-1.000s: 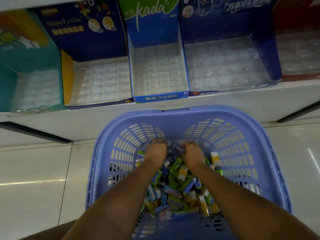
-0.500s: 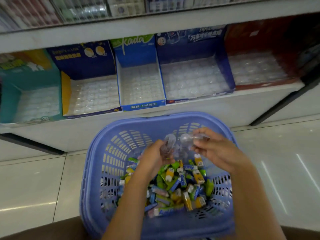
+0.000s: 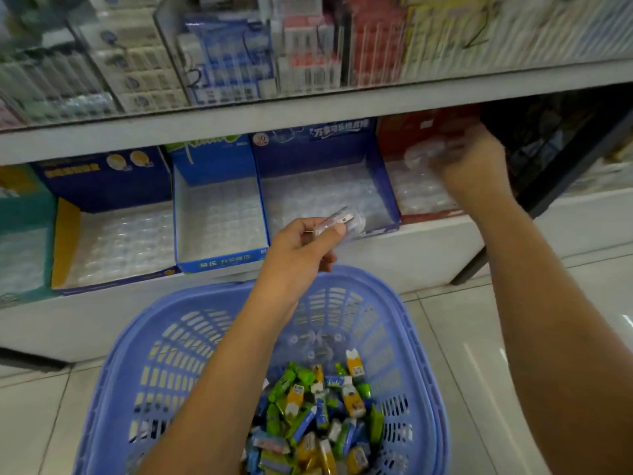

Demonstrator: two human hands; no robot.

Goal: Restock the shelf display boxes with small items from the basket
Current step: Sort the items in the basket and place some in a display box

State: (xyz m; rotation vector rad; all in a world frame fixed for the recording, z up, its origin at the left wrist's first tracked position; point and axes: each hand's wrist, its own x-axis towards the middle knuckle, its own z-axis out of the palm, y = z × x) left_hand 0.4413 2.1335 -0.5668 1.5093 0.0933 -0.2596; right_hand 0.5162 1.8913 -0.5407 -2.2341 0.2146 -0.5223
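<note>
Clear items pinched in left fingers, right fingers.

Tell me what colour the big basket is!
The basket is light purple-blue all over; the head view shows it best.

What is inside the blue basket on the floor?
Many small packets, green, yellow and blue, piled at the near side of the basket, and a few clear pieces by the far wall. The left forearm covers whatever lies beneath it.

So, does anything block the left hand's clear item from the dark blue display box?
Nothing visible does. The left hand holds the clear item right at the dark blue box's low front edge.
</note>
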